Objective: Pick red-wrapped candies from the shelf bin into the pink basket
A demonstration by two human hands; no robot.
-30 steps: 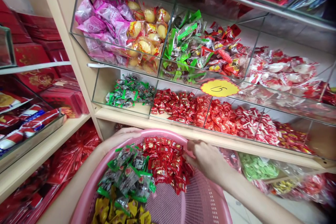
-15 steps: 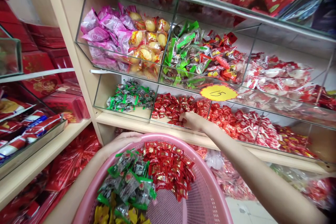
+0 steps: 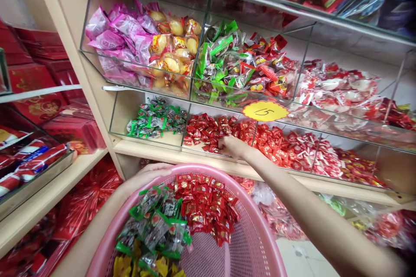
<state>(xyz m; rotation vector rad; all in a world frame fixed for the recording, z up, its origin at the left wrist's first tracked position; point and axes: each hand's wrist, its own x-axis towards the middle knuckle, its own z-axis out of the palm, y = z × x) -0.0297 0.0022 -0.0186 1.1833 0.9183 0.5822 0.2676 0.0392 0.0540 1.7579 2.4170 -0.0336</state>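
Observation:
My left hand (image 3: 152, 175) grips the far left rim of a pink plastic basket (image 3: 256, 212), its fingers laid over the edge. Inside the basket are red wrapped candies (image 3: 208, 207), clear packets with green ends (image 3: 159, 220) and some yellow-wrapped pieces (image 3: 130, 264) at the near side. My right hand (image 3: 232, 146) reaches over the basket into a glass-fronted compartment of small red wrapped candies (image 3: 208, 130). Its fingers are curled at the front of that pile, touching the candies; the fingertips are partly hidden.
Left of that compartment lie green-and-black candies (image 3: 157, 117); red-and-white ones (image 3: 312, 151) are to the right. A yellow price tag (image 3: 265, 111) sits on the glass edge above. The upper row holds purple packets (image 3: 123, 34). A wooden upright (image 3: 71, 65) stands left.
The view has shifted slightly, so the shelves appear a little further left. My right hand stays low in the red candy compartment, and my left hand keeps its place on the basket rim.

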